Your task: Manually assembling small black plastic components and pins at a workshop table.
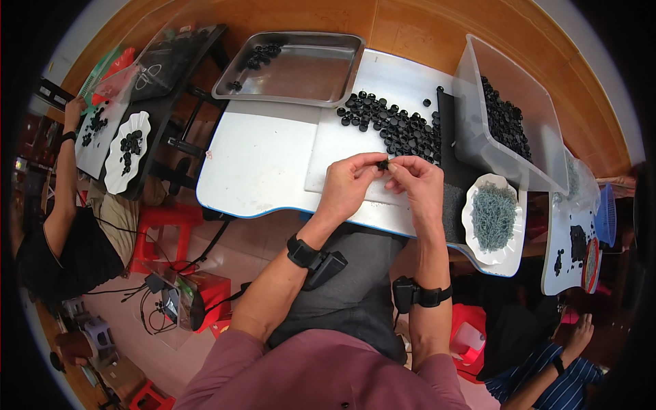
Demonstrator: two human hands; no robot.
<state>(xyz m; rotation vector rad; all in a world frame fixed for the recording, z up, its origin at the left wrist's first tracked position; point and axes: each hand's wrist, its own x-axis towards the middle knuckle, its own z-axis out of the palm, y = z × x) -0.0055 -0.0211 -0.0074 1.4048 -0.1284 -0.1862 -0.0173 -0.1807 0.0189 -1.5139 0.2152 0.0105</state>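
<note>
Over the near part of the white board [326, 156], my left hand [347, 186] and my right hand [420, 186] meet with closed fingertips. Between them is a small black part [383, 165], pinched from both sides and mostly covered by the fingers. Whether the right fingers hold a second, smaller piece cannot be made out. Just beyond my hands lies a spread of small round black caps [410, 133], in a single loose layer. A white scalloped dish [469, 217] to the right of my right hand holds a heap of thin grey-green pieces [495, 217].
A metal tray [307, 75] with some black parts stands at the back left. At the back right, a clear plastic bin [471, 96] holds many black caps. A dark mat [452, 208] lies beside the dish. Other people work at side tables, left and right.
</note>
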